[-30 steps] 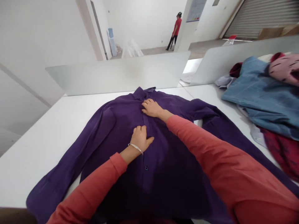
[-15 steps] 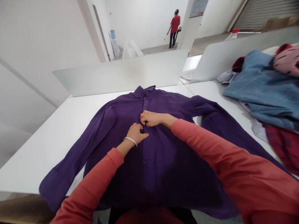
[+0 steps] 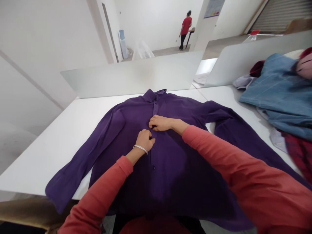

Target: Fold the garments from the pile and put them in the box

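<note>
A purple button-up shirt (image 3: 175, 152) lies front side up on the white table, its collar away from me and its sleeves spread to both sides. My left hand (image 3: 144, 139), with a silver bangle at the wrist, pinches the shirt's front placket near mid-chest. Just above it, my right hand (image 3: 161, 123) grips the same placket with bent fingers. Whatever button lies between the fingertips is hidden. Lower on the placket a dark button (image 3: 153, 167) shows, and others sit near the collar.
The white table (image 3: 44, 143) is backed by a low frosted divider (image 3: 131, 79). A pile of clothes with a blue denim piece (image 3: 280, 94) lies at the right. Beyond the divider stand a person in a red top (image 3: 186, 27) and a water dispenser (image 3: 123, 45).
The whole view has shifted slightly, so the shirt sits further right. My left thumb has drawn in closer to its fingers. Both hands stay on the placket.
</note>
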A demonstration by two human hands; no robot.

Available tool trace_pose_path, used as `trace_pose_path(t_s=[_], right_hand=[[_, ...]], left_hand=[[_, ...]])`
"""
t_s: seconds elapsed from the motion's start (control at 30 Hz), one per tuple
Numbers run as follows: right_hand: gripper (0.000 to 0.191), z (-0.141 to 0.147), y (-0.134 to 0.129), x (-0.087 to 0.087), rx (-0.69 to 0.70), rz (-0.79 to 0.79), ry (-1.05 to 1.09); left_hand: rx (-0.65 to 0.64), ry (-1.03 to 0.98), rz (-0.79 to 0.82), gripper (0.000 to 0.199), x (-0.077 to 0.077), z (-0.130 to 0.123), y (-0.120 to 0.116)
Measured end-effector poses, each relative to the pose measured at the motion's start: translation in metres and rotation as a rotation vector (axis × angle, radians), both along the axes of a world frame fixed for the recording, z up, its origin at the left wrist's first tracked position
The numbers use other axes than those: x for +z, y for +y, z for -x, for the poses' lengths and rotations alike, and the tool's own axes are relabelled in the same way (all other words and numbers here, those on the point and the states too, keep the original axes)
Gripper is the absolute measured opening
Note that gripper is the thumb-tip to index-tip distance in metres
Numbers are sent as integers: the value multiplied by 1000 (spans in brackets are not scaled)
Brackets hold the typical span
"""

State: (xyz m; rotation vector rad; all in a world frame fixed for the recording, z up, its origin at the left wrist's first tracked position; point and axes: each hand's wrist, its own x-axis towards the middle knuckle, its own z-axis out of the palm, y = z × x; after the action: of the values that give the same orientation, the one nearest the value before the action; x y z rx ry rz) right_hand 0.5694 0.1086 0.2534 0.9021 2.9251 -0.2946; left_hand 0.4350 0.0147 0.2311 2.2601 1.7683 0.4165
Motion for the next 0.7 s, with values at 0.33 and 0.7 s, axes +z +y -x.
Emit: trace_pose_path(t_s=[0.33,0.7], right_hand=[[29,4,-15,-14,-161,-174,182],[35,-242,-127,28,-1332,-144,-27]], left_hand=[[-251,326,-183,26,-2,3,-11],[-488,226,-292,24,20,8,19]])
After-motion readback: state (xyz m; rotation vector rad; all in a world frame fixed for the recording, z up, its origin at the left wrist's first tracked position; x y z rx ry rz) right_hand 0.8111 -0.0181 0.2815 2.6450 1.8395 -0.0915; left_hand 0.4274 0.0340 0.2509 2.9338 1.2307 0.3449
